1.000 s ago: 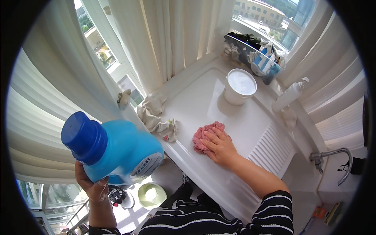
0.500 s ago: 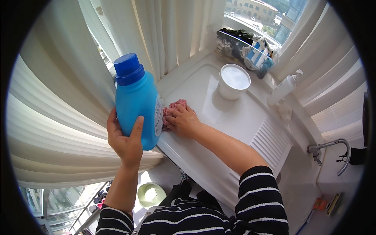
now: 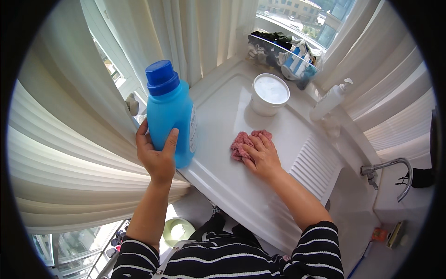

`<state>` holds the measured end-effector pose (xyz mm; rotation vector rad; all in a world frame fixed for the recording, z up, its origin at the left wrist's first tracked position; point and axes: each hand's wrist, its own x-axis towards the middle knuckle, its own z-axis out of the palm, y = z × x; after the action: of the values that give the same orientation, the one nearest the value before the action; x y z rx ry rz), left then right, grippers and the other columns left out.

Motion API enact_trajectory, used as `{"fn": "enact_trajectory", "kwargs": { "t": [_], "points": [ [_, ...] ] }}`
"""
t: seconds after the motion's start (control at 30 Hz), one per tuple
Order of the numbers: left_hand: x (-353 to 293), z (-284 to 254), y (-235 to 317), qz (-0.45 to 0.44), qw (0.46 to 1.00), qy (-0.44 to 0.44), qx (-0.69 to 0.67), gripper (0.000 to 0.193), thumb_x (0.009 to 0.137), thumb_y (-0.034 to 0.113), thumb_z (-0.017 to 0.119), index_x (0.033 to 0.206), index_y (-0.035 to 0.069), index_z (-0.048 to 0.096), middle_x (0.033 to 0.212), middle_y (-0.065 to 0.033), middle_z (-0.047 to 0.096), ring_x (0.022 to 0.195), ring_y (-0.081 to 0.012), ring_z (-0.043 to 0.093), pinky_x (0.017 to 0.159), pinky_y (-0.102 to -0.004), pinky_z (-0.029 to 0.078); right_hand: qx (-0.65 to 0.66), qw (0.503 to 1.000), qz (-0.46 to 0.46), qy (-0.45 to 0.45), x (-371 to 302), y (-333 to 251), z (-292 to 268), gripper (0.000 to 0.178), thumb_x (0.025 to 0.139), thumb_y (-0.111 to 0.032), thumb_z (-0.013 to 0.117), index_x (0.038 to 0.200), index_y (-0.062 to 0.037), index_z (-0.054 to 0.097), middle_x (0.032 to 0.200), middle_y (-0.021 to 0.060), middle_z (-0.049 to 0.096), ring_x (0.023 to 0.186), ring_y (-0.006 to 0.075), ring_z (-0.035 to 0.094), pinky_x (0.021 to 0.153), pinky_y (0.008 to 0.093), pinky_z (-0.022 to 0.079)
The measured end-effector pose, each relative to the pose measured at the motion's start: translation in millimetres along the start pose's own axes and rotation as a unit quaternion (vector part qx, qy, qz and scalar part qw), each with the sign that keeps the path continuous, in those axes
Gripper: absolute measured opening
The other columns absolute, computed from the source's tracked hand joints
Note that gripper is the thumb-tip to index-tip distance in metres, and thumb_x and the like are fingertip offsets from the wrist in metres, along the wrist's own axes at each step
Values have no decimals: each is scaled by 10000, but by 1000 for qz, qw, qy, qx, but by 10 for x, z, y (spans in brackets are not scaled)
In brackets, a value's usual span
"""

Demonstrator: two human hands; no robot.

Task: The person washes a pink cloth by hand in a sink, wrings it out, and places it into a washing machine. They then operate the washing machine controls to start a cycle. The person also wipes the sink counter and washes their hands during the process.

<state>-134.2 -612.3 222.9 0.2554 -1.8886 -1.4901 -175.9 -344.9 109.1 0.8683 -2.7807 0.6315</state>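
While my left hand (image 3: 157,156) grips one blue bottle (image 3: 169,116), capped, left of centre, my right hand (image 3: 264,161) covers one pink cloth (image 3: 240,147), mid-frame, on the white counter (image 3: 217,128); remotely, I cannot tell whether it clasps. Upper centre-right: one white tub (image 3: 265,106).

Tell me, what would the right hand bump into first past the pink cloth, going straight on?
Past the pink cloth, the right hand would probably meet the counter's raised edge, near the curtain. The white tub looks right of that line, though depth is unclear.
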Motion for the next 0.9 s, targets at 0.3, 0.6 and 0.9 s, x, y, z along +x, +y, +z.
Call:
{"fn": "enact_trajectory", "kwargs": {
  "t": [0.3,0.6,0.9],
  "points": [
    [-82,586,-29,7,989,-57,-136,587,789,76,735,1252,-34,391,1101,-197,582,982,-233,605,831,-317,515,-149,962,222,51,-2053,858,-866,368,754,-185,677,1111,-106,636,1143,116,562,1064,350,493,905,467,415],
    [247,1082,-331,87,989,-118,-19,631,786,225,747,1256,-15,400,992,-177,610,856,-258,626,749,-317,503,-93,977,127,143,69,8,153,278,809,-262,643,1027,-91,649,1147,121,584,1093,327,492,871,470,415],
    [-105,294,-339,190,971,-124,73,658,763,141,728,1301,4,375,1256,-192,418,1083,-280,469,889,-395,400,-105,988,76,80,-423,-407,62,220,812,-265,604,864,-60,664,1106,120,573,1045,313,492,814,485,402]
  ]
}}
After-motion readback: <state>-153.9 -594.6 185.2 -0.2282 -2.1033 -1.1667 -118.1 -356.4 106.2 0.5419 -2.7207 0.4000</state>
